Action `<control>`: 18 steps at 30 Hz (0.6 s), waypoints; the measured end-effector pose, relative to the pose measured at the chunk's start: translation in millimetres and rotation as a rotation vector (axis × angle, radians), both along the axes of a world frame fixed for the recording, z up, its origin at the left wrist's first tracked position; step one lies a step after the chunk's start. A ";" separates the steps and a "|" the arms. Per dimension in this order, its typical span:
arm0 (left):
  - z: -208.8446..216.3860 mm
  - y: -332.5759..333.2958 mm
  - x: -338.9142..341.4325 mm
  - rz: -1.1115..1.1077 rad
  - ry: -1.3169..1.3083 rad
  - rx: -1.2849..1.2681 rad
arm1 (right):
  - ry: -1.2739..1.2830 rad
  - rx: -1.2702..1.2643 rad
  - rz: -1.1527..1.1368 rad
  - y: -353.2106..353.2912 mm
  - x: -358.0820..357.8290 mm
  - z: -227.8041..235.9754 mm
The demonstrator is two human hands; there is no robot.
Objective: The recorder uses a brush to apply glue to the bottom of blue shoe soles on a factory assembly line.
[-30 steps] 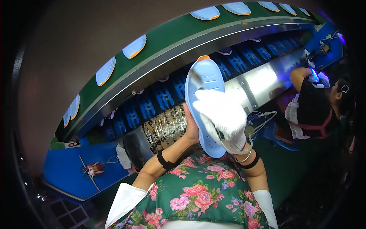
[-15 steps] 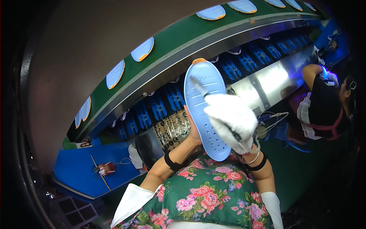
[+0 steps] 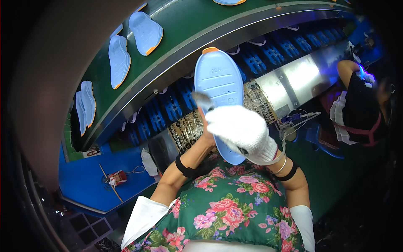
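A light blue shoe sole (image 3: 220,74) with an orange tip is held up in front of me, its tip pointing away and its ridged, dotted face toward me. My bare left hand (image 3: 206,128) grips it from behind along its left edge; most of the fingers are hidden. My right hand (image 3: 240,128), in a white knitted glove, is closed around a brush (image 3: 203,101). The brush's bristles, smeared by motion, are at the sole's left edge, around the middle of its length. My gloved hand covers part of the sole's lower half.
More blue soles (image 3: 146,31) lie on a green conveyor belt (image 3: 184,25) beyond a metal rail. Under it is a row of blue racks (image 3: 170,111). To the left, a blue side table (image 3: 84,178) bears a small red-and-white box (image 3: 117,178). Another person (image 3: 357,105) works at the right.
My right hand has swept the brush left and down, from the sole's face to its left edge. The sole has shifted slightly up and left. More of the belt's soles are in view.
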State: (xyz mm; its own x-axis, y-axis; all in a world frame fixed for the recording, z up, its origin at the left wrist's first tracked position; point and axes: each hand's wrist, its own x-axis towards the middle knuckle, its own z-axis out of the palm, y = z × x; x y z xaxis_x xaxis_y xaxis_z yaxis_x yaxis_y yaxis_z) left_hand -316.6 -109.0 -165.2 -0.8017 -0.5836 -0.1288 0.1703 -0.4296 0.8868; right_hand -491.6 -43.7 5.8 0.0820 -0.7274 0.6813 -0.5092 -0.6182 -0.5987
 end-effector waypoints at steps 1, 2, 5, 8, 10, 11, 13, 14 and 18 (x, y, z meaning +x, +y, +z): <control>5.0 -0.8 -2.9 -0.001 -0.003 0.005 | -0.061 0.022 0.081 3.0 3.1 0.7; 10.7 -0.8 -6.1 0.077 0.051 0.145 | -0.125 0.062 0.102 2.8 -2.9 3.7; 55.4 0.9 -23.4 0.314 0.210 0.563 | -0.216 0.112 -0.097 2.9 -18.3 -6.8; 44.0 -11.6 -16.4 0.178 0.251 0.548 | 0.008 0.001 -0.039 5.2 -10.2 -10.0; 33.9 -18.8 -10.8 -0.084 0.350 0.405 | -0.065 0.055 0.058 13.4 4.4 -9.1; 29.9 -16.9 -7.9 -0.079 0.349 0.407 | -0.067 0.058 0.062 13.7 1.8 -7.4; 54.1 -14.6 -15.4 0.055 0.510 0.502 | -0.300 0.186 0.166 12.6 -9.3 -12.2; 57.5 -14.8 -14.5 0.057 0.507 0.504 | -0.180 0.094 0.083 7.9 -14.1 -14.3; 61.7 -27.4 -21.8 0.016 0.367 0.448 | 0.035 0.012 0.012 15.9 1.5 -22.0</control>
State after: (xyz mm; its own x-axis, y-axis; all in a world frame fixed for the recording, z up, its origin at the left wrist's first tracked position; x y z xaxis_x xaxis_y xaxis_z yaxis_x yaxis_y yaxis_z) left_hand -338.5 -136.4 -103.5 -0.8321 -0.5487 -0.0813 0.4421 -0.7446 0.5002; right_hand -490.2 -27.8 -16.2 0.1144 -0.7346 0.6688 -0.5226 -0.6170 -0.5884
